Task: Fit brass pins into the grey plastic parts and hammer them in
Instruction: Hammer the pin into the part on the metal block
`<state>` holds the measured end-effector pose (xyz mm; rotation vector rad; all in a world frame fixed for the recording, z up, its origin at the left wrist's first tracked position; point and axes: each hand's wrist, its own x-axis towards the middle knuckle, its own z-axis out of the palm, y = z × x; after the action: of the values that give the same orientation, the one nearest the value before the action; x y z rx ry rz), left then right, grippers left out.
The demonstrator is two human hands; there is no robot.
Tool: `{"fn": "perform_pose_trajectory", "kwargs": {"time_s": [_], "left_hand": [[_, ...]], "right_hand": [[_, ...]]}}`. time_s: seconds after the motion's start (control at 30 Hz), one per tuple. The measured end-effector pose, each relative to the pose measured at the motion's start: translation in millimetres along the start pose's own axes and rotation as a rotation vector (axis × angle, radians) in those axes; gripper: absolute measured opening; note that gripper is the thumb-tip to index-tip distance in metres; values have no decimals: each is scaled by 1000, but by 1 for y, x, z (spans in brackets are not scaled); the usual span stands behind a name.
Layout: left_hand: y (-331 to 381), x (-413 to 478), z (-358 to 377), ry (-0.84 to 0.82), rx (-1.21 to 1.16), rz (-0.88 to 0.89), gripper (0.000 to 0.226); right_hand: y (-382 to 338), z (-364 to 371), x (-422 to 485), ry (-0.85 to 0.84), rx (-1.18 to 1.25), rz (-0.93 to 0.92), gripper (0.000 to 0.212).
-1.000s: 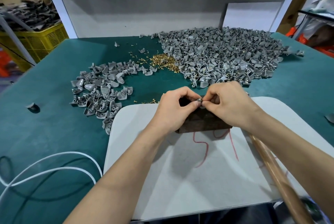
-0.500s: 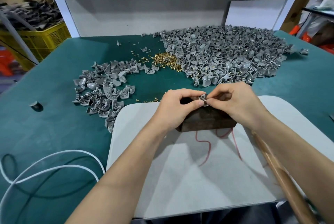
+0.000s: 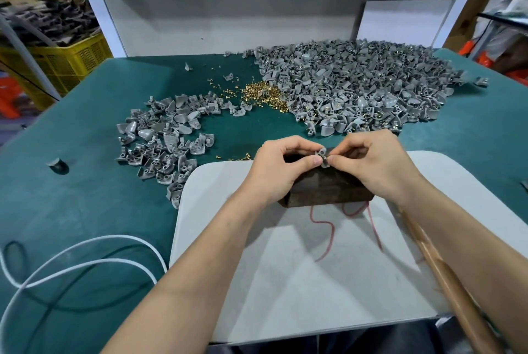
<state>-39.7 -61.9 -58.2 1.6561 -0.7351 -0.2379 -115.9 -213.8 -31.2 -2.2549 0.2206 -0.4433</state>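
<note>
A person's two hands meet at the centre of the frame over a dark block [image 3: 325, 192]. The left hand [image 3: 278, 171] pinches a single grey plastic part [image 3: 320, 155] between thumb and curled fingers. The right hand [image 3: 377, 165] has its fingertips closed on a small brass pin [image 3: 326, 158] held against that part. The part sits just above the block's top face; whether it touches the block cannot be told.

The block stands on a white board [image 3: 314, 282] with rounded corners that fills the lower middle of the frame. A wavy red line [image 3: 325, 228] runs over the board below the block. A wooden handle [image 3: 445, 279] lies along the board's right side, partly under the right forearm.

The board rests on a green table [image 3: 85, 196]. A few loose pins [image 3: 240, 157] lie just left of the left hand. A smaller spread of grey parts [image 3: 165, 139] sits left of centre. A heap of brass pins [image 3: 264, 96] lies above the hands, against the left edge of the large pile of grey parts [image 3: 357, 88] that covers the upper right of the table. One lone grey piece [image 3: 57, 165] lies at the left edge. A white cable [image 3: 71, 262] loops across the lower left. A yellow crate [image 3: 65, 62] stands beyond the table at upper left.
</note>
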Motion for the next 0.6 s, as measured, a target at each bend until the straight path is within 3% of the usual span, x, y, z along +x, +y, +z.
{"fn": "perform_pose_trajectory", "kwargs": {"time_s": [0.6], "left_hand": [[-1, 0, -3, -10, -10, -42, 14]], "right_hand": [[5, 4, -4, 20, 56, 16, 24]]}}
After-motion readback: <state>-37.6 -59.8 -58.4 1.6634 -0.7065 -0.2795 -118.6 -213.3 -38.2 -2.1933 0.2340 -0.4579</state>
